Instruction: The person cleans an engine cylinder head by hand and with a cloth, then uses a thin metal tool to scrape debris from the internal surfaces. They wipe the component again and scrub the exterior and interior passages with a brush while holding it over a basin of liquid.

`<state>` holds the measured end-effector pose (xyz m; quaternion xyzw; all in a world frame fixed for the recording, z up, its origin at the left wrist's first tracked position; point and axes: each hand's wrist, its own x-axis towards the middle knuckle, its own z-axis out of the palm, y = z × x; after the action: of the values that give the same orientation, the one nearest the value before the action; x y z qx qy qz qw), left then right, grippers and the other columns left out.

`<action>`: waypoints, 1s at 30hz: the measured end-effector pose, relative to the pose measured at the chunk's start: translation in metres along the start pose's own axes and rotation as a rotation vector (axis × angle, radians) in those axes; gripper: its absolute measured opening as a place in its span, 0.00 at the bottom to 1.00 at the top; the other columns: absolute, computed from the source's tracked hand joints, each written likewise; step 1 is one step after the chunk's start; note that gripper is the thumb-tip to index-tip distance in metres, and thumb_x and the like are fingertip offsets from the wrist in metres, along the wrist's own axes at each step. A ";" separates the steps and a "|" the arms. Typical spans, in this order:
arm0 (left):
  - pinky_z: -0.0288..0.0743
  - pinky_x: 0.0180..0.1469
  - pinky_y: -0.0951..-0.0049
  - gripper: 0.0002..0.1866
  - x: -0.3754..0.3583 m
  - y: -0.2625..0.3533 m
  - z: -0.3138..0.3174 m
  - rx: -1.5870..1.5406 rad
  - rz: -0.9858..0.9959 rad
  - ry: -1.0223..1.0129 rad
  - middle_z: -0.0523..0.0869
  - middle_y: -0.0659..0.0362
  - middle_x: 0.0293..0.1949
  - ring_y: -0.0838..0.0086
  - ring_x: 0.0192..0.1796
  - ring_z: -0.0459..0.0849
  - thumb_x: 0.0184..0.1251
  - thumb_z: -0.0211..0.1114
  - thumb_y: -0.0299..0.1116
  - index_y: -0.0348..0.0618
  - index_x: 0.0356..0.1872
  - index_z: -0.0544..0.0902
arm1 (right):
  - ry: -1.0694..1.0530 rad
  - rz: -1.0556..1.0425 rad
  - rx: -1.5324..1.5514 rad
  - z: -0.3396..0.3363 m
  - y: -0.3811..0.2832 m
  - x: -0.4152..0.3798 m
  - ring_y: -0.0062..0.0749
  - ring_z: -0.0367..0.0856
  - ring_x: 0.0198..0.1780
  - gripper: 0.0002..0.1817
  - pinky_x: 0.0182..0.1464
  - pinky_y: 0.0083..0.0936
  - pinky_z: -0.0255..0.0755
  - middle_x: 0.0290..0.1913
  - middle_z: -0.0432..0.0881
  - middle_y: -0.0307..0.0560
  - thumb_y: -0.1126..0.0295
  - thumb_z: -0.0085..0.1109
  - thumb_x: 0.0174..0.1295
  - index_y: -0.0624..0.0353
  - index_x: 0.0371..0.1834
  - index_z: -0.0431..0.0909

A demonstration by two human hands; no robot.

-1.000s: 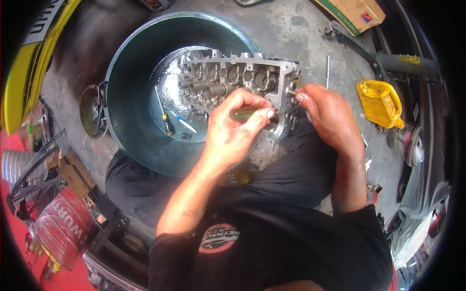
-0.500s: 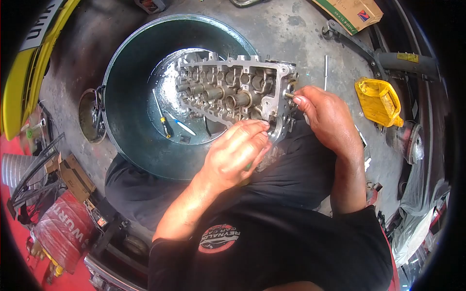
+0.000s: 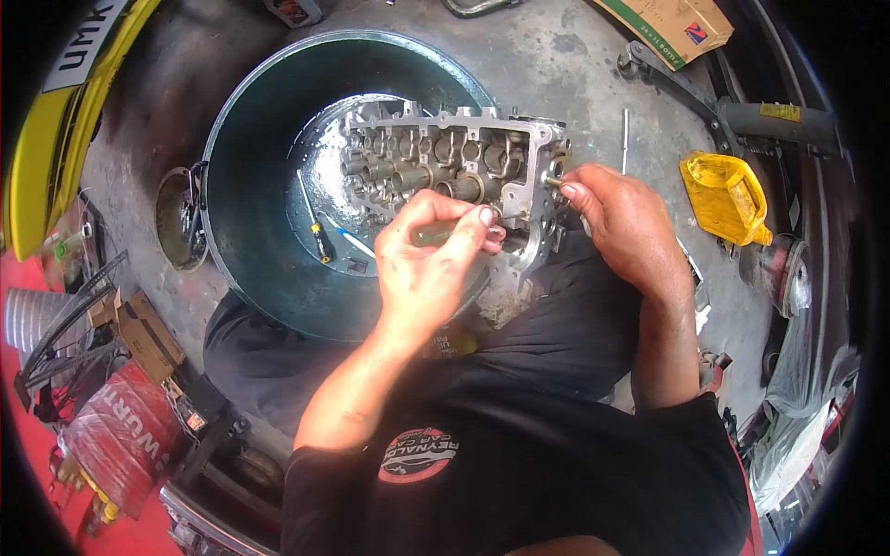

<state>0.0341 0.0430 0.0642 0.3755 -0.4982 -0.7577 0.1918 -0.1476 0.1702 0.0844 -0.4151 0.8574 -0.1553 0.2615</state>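
Observation:
A metal cylinder head (image 3: 519, 190) leans over the rim of a large dark green tub (image 3: 243, 116), its valve side facing up. My left hand (image 3: 428, 264) is closed at the head's near edge. Thumb and fingertips pinch together close over the casting, around a slim tool with a greenish handle (image 3: 432, 235), mostly hidden by the fingers. At the right end face of the head, my right hand (image 3: 623, 218) pinches a short brass-coloured metal pin (image 3: 554, 182) between thumb and forefinger, its tip at the holes there.
Inside the tub lie a screwdriver (image 3: 320, 243) and a blue-and-white tool (image 3: 352, 240). Right of the head, a metal rod (image 3: 625, 139) and a cut yellow jug (image 3: 723, 190) rest on the concrete floor (image 3: 556, 69). A cardboard box (image 3: 672, 26) is at top right.
My left hand has turned and moved up and left along the head, its thumb now showing on top. My right hand stays at the end face with the pin.

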 end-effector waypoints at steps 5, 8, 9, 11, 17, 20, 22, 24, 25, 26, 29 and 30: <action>0.85 0.43 0.71 0.10 -0.001 -0.026 -0.009 0.437 0.603 -0.060 0.90 0.51 0.38 0.67 0.42 0.91 0.58 0.75 0.17 0.32 0.39 0.84 | 0.005 -0.020 0.007 0.001 0.002 0.000 0.60 0.81 0.45 0.14 0.45 0.49 0.73 0.40 0.83 0.56 0.59 0.55 0.73 0.58 0.40 0.79; 0.85 0.46 0.69 0.09 -0.004 -0.025 -0.006 0.535 0.764 -0.127 0.91 0.48 0.41 0.63 0.44 0.92 0.58 0.74 0.16 0.33 0.39 0.85 | 0.012 -0.034 0.007 0.000 0.001 0.001 0.60 0.81 0.45 0.13 0.44 0.49 0.73 0.40 0.83 0.56 0.59 0.55 0.73 0.58 0.40 0.80; 0.85 0.47 0.69 0.11 -0.004 -0.026 -0.004 0.535 0.760 -0.142 0.91 0.48 0.41 0.62 0.44 0.92 0.55 0.75 0.15 0.33 0.39 0.85 | 0.013 -0.038 0.007 0.000 0.001 0.001 0.60 0.81 0.45 0.13 0.44 0.49 0.73 0.40 0.83 0.56 0.59 0.55 0.73 0.58 0.41 0.80; 0.85 0.46 0.70 0.11 0.001 -0.029 -0.002 0.543 0.788 -0.140 0.91 0.49 0.41 0.64 0.44 0.92 0.57 0.74 0.15 0.33 0.40 0.85 | 0.019 -0.044 0.005 0.001 0.001 0.001 0.61 0.81 0.45 0.13 0.44 0.49 0.73 0.40 0.83 0.56 0.60 0.55 0.73 0.58 0.41 0.80; 0.83 0.38 0.73 0.05 0.022 -0.010 0.005 0.303 0.182 -0.132 0.89 0.53 0.33 0.73 0.35 0.89 0.65 0.71 0.22 0.34 0.35 0.82 | 0.025 -0.042 0.004 0.002 0.001 0.002 0.61 0.81 0.45 0.13 0.45 0.49 0.74 0.40 0.83 0.56 0.60 0.55 0.73 0.59 0.41 0.80; 0.83 0.32 0.73 0.11 0.027 -0.007 0.008 0.027 -0.038 -0.122 0.86 0.55 0.27 0.75 0.29 0.88 0.72 0.67 0.26 0.37 0.29 0.76 | 0.017 -0.030 0.012 0.002 0.001 0.001 0.61 0.81 0.45 0.13 0.45 0.48 0.74 0.41 0.83 0.57 0.60 0.55 0.73 0.59 0.42 0.80; 0.84 0.29 0.72 0.12 0.026 -0.007 0.010 -0.050 -0.114 -0.069 0.86 0.53 0.27 0.73 0.28 0.88 0.73 0.66 0.26 0.38 0.28 0.74 | 0.011 -0.026 0.009 0.002 0.001 0.000 0.59 0.82 0.44 0.13 0.44 0.46 0.74 0.39 0.83 0.56 0.61 0.56 0.73 0.60 0.43 0.80; 0.85 0.26 0.71 0.13 0.026 -0.006 0.012 -0.093 -0.135 -0.019 0.85 0.51 0.27 0.71 0.26 0.89 0.73 0.65 0.25 0.37 0.27 0.73 | 0.010 -0.026 -0.006 0.002 0.002 0.000 0.55 0.83 0.42 0.13 0.44 0.42 0.74 0.37 0.83 0.56 0.62 0.56 0.74 0.61 0.45 0.81; 0.85 0.25 0.70 0.13 0.025 -0.007 0.013 -0.116 -0.149 0.006 0.85 0.50 0.27 0.70 0.26 0.89 0.73 0.65 0.25 0.37 0.27 0.72 | 0.009 -0.022 -0.004 0.002 0.001 -0.001 0.56 0.83 0.42 0.13 0.44 0.42 0.74 0.37 0.83 0.56 0.62 0.56 0.74 0.61 0.45 0.81; 0.84 0.25 0.69 0.12 0.025 -0.008 0.013 -0.106 -0.137 0.003 0.86 0.48 0.28 0.67 0.25 0.89 0.73 0.64 0.26 0.37 0.29 0.73 | 0.010 -0.021 -0.002 0.002 0.001 -0.001 0.56 0.83 0.42 0.13 0.44 0.42 0.74 0.37 0.83 0.56 0.62 0.56 0.74 0.61 0.45 0.81; 0.84 0.24 0.67 0.11 0.024 -0.011 0.012 -0.107 -0.121 0.012 0.86 0.45 0.28 0.64 0.24 0.88 0.73 0.64 0.26 0.37 0.30 0.72 | 0.012 -0.026 -0.001 0.002 0.001 0.000 0.56 0.83 0.42 0.13 0.44 0.42 0.74 0.37 0.83 0.56 0.62 0.55 0.74 0.61 0.45 0.81; 0.84 0.23 0.68 0.12 0.024 -0.011 0.012 -0.130 -0.130 0.025 0.86 0.46 0.28 0.65 0.24 0.88 0.73 0.64 0.26 0.37 0.29 0.72 | 0.013 -0.028 -0.001 0.002 0.001 -0.001 0.57 0.83 0.42 0.13 0.44 0.42 0.74 0.37 0.83 0.56 0.62 0.55 0.74 0.61 0.45 0.81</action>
<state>0.0104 0.0390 0.0484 0.4033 -0.4201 -0.7944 0.1726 -0.1469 0.1713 0.0824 -0.4262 0.8533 -0.1613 0.2534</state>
